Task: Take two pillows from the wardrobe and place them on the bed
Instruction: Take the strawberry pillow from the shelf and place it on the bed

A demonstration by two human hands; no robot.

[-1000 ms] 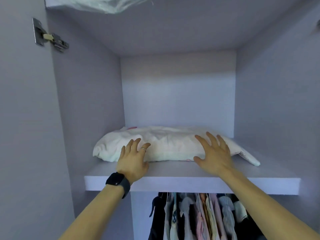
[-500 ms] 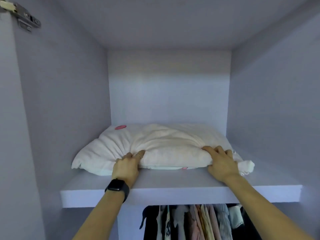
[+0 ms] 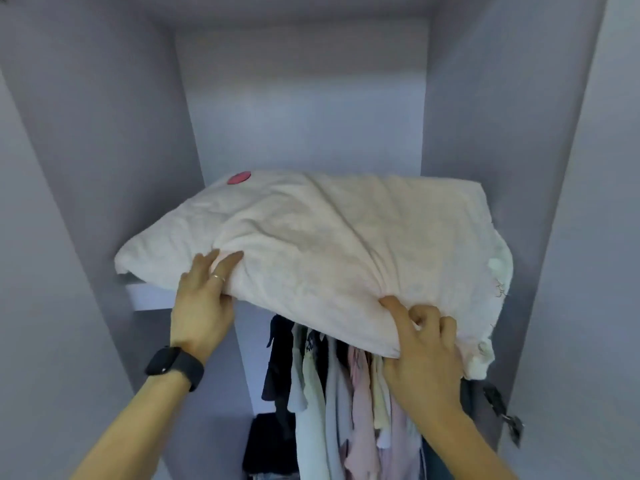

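Note:
A cream pillow [image 3: 322, 244] with a pink dot near its far left corner sticks out over the front edge of the upper wardrobe shelf [image 3: 149, 296]. My left hand [image 3: 202, 303], with a ring and a black watch at the wrist, grips the pillow's near left edge. My right hand [image 3: 424, 348] clutches the near right edge from below, fingers bunched in the fabric. The pillow's near side hangs in front of the shelf, tilted down toward me. No second pillow and no bed are in view.
Clothes [image 3: 332, 403] hang on a rail under the shelf, directly below the pillow. Grey wardrobe side walls [image 3: 104, 150] close in on left and right. A metal door hinge [image 3: 502, 407] sits on the right panel, low down.
Both hands went from lying flat on the pillow to gripping its front edge. The pillow has slid forward off the shelf toward me, and the view has dropped lower.

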